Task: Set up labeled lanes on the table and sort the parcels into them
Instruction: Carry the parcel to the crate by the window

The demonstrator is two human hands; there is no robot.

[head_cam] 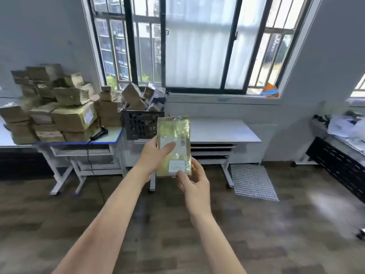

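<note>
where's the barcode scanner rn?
Head view, left side: the barcode scanner lies on the blue-edged table, just right of the stacked cardboard parcels and left of the dark plastic crate.

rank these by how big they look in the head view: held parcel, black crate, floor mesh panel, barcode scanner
1. held parcel, though it is nearest the camera
2. mesh panel and black crate, too alike to rank
3. barcode scanner

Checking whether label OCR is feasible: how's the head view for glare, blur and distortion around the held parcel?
Head view: window overexposed; glossy wrap on the parcel, gripped by left hand and right hand, glares near its top; its labels show but the text is too soft to read; wide-angle lens bends walls at the edges; floor smeared lower right.
</note>
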